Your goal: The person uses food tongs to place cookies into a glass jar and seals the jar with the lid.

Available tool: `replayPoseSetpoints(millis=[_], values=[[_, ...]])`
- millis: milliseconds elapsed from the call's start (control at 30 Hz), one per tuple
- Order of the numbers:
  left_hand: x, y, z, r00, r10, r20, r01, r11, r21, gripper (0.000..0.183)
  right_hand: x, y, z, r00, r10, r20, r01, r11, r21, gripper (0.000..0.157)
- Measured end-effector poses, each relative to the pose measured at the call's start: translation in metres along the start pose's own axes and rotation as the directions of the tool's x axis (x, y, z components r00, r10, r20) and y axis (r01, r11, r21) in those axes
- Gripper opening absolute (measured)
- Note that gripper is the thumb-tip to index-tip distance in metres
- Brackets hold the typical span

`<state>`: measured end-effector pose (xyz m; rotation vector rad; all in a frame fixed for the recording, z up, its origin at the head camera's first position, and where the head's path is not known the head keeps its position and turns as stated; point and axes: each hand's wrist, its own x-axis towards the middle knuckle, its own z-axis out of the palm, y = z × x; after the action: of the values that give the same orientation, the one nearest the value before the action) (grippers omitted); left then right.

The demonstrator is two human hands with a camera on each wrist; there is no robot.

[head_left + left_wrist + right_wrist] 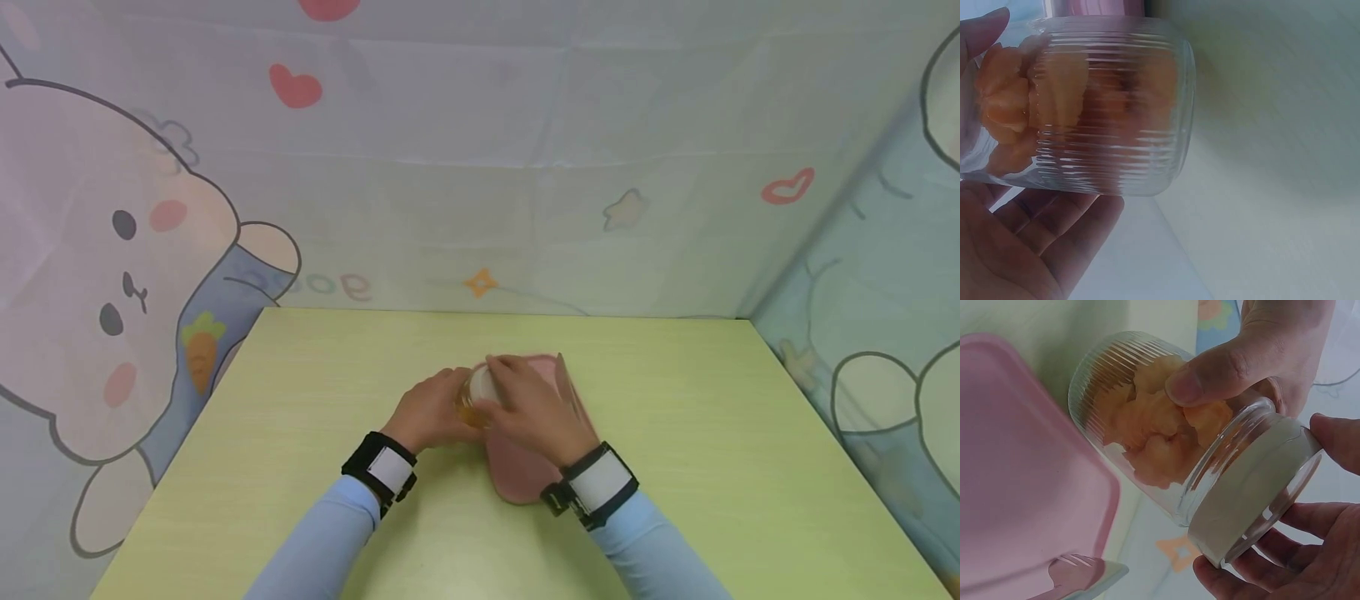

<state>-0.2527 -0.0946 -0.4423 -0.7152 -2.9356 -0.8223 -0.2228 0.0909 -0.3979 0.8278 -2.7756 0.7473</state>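
A ribbed clear glass jar (1116, 112) holding peeled orange fruit pieces (1160, 428) is held tilted above the table. Its body is gripped by my left hand (431, 410), whose thumb lies across the glass in the right wrist view. On the jar's mouth sits a white lid (1254, 490) with a see-through top. My right hand (536, 412) grips this lid around its rim, thumb on one side and fingers on the other. In the head view, the hands cover much of the jar.
Below and beside the jar lies a pink tray (521, 479) with a raised rim. A fork (1075, 575) and a pale flat-bladed utensil (1107, 578) lie along the tray's side. The pale yellow table (322, 350) ends at a printed cloth backdrop (465, 167).
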Motion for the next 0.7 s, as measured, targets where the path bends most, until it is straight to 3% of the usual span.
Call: replayPoseSetpoints(millis=[433,700], values=[[0.001,0.001,0.000,1.000,0.025,0.002,-0.025,0.999,0.027,0.092,0.003,0.000,0.004,1.000,0.020,0.017,-0.020,1.000,0.000,0.060],[0.001,0.003,-0.001,1.000,0.030,0.004,-0.030,0.999,0.018,0.086,0.005,-0.010,0.009,0.984,0.163,-0.073,-0.165,0.986,-0.026,0.054]])
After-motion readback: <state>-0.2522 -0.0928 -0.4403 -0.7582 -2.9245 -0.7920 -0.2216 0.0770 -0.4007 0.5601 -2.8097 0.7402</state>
